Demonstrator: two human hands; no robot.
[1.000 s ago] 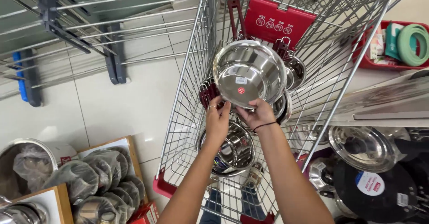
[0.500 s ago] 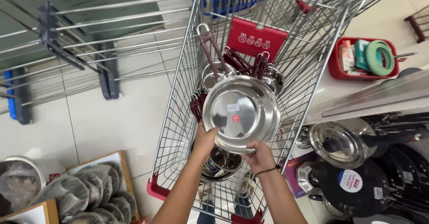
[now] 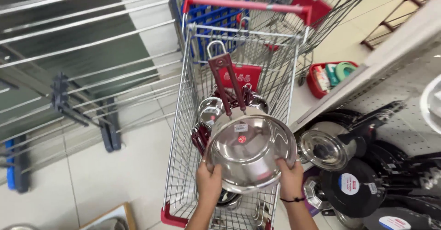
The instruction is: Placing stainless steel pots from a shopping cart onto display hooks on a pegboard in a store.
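Change: the steel bowl [image 3: 250, 154] has come down and toward the lower centre of the frame since a moment back, and the red cart handle [image 3: 245, 3] now shows at the top.
Far left: drying racks [image 3: 69, 69] fill the upper left, standing on the pale floor.
Left hand [image 3: 209, 184]: fingers clamped on the bowl's left rim, thumb on the outside, so the weight is shared.
Bowl: tipped up, hollow facing the camera, held just above the cart's near end, likely for a look inside.
Cart [image 3: 183, 120]: wire basket holding steel pots [image 3: 213, 110] with dark red handles [image 3: 225, 85], more steelware low beneath the bowl.
Right hand [image 3: 290, 180]: fingers gripping the right rim, black band on the wrist.
Right side: shelf of black pans [image 3: 353, 186] and a glass lid [image 3: 328, 149]; a red basket [image 3: 317, 85] with goods sits on the floor beyond.
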